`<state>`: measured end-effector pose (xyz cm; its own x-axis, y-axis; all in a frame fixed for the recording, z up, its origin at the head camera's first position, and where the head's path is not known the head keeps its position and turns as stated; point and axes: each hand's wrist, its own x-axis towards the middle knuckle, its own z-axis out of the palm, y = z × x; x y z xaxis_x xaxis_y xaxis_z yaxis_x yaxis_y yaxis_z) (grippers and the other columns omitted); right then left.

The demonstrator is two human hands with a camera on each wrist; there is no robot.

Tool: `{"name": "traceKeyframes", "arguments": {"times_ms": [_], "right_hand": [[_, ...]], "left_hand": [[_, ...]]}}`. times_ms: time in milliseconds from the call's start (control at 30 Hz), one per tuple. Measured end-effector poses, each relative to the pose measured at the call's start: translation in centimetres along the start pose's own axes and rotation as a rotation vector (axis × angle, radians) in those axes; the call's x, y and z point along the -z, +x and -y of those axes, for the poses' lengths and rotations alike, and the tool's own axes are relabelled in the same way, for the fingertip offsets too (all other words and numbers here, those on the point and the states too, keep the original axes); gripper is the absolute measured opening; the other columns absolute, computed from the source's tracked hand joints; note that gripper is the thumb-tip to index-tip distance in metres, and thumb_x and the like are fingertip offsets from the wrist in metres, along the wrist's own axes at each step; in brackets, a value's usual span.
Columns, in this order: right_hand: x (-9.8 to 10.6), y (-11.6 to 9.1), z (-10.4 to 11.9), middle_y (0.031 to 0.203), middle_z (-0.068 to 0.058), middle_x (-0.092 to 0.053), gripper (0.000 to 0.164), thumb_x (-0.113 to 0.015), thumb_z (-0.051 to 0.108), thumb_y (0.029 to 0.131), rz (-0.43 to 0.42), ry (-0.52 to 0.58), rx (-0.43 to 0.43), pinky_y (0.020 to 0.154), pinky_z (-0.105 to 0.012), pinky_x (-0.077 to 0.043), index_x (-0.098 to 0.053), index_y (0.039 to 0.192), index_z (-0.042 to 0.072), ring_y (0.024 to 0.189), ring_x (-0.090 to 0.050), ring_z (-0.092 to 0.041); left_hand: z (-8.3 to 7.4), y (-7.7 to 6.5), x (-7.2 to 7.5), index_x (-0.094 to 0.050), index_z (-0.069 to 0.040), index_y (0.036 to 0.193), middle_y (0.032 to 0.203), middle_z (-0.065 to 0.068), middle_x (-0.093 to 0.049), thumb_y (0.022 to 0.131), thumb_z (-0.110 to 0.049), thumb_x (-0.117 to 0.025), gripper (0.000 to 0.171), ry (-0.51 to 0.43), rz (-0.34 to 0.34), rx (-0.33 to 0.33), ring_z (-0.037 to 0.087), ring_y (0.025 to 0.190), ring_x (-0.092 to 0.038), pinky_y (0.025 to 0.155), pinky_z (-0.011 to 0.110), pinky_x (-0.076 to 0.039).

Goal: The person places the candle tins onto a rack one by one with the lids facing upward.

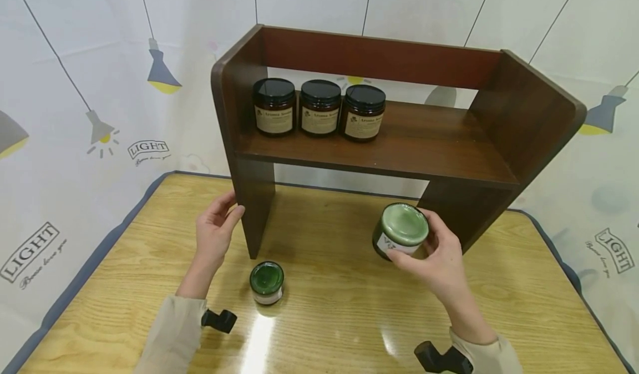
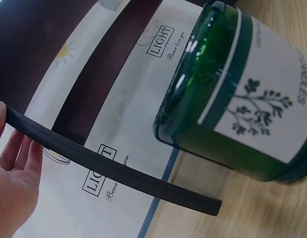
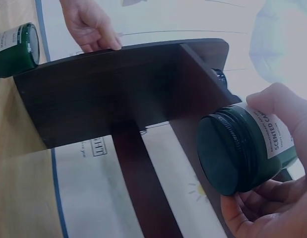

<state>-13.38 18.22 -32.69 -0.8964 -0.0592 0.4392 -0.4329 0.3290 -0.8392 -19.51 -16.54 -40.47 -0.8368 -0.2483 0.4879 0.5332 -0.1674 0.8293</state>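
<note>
My right hand (image 1: 439, 257) grips a green glass candle jar (image 1: 403, 227) between thumb and fingers, near the shelf's right leg. This jar is turned over: its pale base faces up, and in the right wrist view its dark lid (image 3: 217, 156) points tableward. At the left side, my left hand (image 1: 214, 232) holds the front edge of the wooden shelf's side panel (image 1: 252, 207), thumb at the edge and fingers on the outer side. Just below that hand, a second green candle jar (image 1: 267, 282) stands base up on the table, its branch-pattern label (image 2: 267, 94) showing in the left wrist view.
Three brown jars with black lids, the nearest to the middle being one jar (image 1: 365, 113), stand in a row at the left of the shelf board (image 1: 429, 141). Below it the wooden table (image 1: 329, 307) extends forward. A printed curtain (image 1: 100, 41) hangs behind.
</note>
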Motion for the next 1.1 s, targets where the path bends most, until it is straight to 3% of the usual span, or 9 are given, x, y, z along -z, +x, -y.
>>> {"name": "traceKeyframes", "arguments": {"times_ms": [433, 667, 967, 1100], "right_hand": [[1.5, 0.7, 2.3, 0.105, -0.003, -0.062, 0.067, -0.071, -0.024, 0.055, -0.018, 0.156, 0.134, 0.079, -0.014, -0.048, -0.057, 0.116, 0.0, 0.089, -0.06, -0.01], [2.2, 1.4, 3.0, 0.106, -0.007, -0.062, 0.067, -0.066, -0.028, 0.053, 0.002, 0.28, 0.253, 0.078, -0.016, -0.049, -0.056, 0.116, -0.005, 0.09, -0.061, -0.013], [3.3, 2.6, 4.4, 0.106, -0.006, -0.062, 0.068, -0.066, -0.028, 0.052, -0.029, 0.237, 0.308, 0.078, -0.015, -0.048, -0.057, 0.116, -0.005, 0.091, -0.059, -0.014], [3.8, 3.2, 5.3, 0.107, -0.005, -0.061, 0.069, -0.068, -0.026, 0.053, -0.064, 0.169, 0.305, 0.079, -0.016, -0.048, -0.058, 0.117, -0.001, 0.092, -0.058, -0.015]], "left_hand": [[0.1, 0.0, 0.1, -0.069, -0.02, 0.103, 0.1, -0.007, -0.067, 0.084, 0.019, -0.054, 0.046, 0.0, -0.004, 0.01, 0.008, 0.1, -0.06, 0.085, 0.018, -0.049], [0.1, 0.0, 0.0, -0.069, -0.019, 0.103, 0.101, -0.006, -0.067, 0.083, 0.02, -0.054, 0.046, -0.013, -0.005, 0.003, 0.008, 0.1, -0.06, 0.085, 0.017, -0.049], [0.0, 0.0, 0.1, -0.069, -0.016, 0.104, 0.1, -0.007, -0.066, 0.083, 0.019, -0.054, 0.043, -0.015, -0.001, 0.0, 0.007, 0.1, -0.06, 0.084, 0.017, -0.049], [0.0, 0.0, 0.1, -0.069, -0.014, 0.105, 0.1, -0.007, -0.066, 0.083, 0.018, -0.055, 0.042, -0.017, 0.001, 0.001, 0.007, 0.1, -0.06, 0.084, 0.017, -0.049]]}}
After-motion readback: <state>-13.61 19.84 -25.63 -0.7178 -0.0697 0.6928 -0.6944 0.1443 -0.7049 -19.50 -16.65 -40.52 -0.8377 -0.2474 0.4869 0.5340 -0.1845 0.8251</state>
